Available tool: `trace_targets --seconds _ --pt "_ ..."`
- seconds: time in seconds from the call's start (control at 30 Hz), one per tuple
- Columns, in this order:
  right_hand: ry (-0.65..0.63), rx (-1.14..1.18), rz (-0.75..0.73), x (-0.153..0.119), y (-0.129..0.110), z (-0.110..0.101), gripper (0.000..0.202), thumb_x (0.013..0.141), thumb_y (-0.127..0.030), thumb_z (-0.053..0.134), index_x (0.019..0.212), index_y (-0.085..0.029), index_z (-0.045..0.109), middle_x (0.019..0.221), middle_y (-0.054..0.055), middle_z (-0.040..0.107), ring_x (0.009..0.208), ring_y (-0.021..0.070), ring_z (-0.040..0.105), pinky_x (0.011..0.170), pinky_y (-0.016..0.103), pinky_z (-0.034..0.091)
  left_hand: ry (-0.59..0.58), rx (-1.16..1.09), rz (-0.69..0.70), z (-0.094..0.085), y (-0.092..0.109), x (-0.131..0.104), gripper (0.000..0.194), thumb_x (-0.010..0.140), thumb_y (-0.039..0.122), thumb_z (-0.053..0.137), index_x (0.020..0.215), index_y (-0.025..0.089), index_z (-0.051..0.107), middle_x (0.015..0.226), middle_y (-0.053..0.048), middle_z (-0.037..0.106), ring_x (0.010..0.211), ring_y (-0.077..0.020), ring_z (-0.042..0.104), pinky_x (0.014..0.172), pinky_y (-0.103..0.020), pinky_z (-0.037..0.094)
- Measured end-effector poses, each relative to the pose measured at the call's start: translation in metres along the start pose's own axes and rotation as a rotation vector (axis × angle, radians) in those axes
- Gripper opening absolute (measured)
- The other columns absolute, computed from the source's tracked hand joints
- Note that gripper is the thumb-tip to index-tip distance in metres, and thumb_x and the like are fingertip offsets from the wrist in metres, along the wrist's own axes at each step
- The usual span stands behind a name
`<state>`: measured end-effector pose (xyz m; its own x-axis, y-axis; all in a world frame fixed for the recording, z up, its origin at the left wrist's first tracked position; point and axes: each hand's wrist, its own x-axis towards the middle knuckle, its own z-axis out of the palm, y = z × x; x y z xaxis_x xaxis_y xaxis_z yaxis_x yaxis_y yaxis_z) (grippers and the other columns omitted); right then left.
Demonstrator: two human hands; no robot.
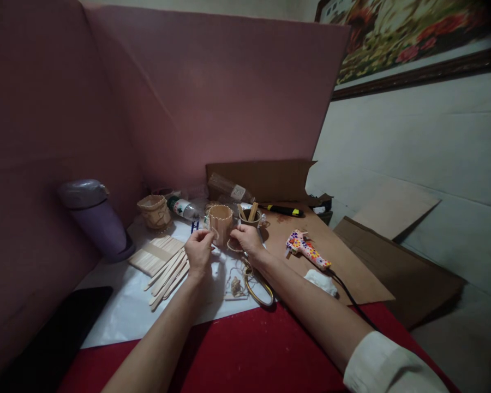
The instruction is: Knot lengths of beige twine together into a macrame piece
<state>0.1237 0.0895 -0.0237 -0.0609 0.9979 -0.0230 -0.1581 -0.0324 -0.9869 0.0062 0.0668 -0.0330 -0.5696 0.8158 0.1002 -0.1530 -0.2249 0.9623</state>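
Both hands are at a small cup covered with wooden sticks [220,222], which stands upright in the middle. My left hand [199,252] is closed at its lower left, fingertips pinched on thin twine. At the cup's lower right, my right hand [247,240] pinches a loop of twine [234,246]. Behind the right hand is a dark cup [250,218] with short wooden pieces in it. Scissors [259,289] and a small tangle of twine [235,285] lie nearer, below the right hand.
Wooden sticks [167,267], a decorated cup [154,212] and a purple tumbler [96,221] are at the left. Plastic bottles [184,208] lie behind. A flowered glue gun [306,250], its cord, a white lump [321,282] and a cutter [285,210] rest on cardboard [352,275] at right.
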Motion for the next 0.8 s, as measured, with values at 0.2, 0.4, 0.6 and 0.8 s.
trace_targets --seconds 0.2,0.4,0.6,0.8 --pt "0.002 0.023 0.038 -0.001 -0.003 0.001 0.005 0.061 -0.015 0.053 0.056 -0.016 0.052 0.045 -0.003 0.056 0.038 0.0072 0.045 0.037 0.017 0.031 0.083 -0.120 0.030 -0.004 0.008 0.003 0.022 0.054 0.027 0.071 0.068 0.014 0.060 0.060 0.001 0.061 0.055 -0.0097 0.054 0.050 -0.021 0.039" --pt "-0.026 0.042 0.046 -0.001 -0.003 0.002 0.007 0.062 -0.015 0.054 0.055 -0.016 0.052 0.045 -0.001 0.058 0.038 0.0073 0.047 0.036 0.016 0.031 0.078 -0.290 0.030 -0.003 0.017 0.008 0.024 0.050 0.027 0.076 0.063 0.013 0.062 0.049 0.004 0.057 0.046 -0.0063 0.049 0.051 -0.020 0.039" --pt "-0.018 0.058 0.045 0.000 0.000 0.001 0.008 0.061 -0.015 0.055 0.055 -0.016 0.051 0.046 -0.002 0.058 0.037 0.0071 0.046 0.035 0.016 0.030 0.012 -0.377 0.000 -0.008 0.026 0.013 0.014 0.063 0.023 0.070 0.069 0.011 0.065 0.043 0.004 0.054 0.044 -0.0059 0.046 0.051 -0.019 0.039" --pt "0.004 0.064 0.047 0.001 0.000 -0.001 0.005 0.061 -0.014 0.052 0.058 -0.016 0.050 0.046 -0.003 0.056 0.037 0.0067 0.046 0.033 0.015 0.030 -0.007 -0.445 -0.206 -0.015 0.034 0.024 0.006 0.079 0.016 0.055 0.076 0.017 0.060 0.058 -0.002 0.065 0.054 -0.0104 0.057 0.051 -0.020 0.040"
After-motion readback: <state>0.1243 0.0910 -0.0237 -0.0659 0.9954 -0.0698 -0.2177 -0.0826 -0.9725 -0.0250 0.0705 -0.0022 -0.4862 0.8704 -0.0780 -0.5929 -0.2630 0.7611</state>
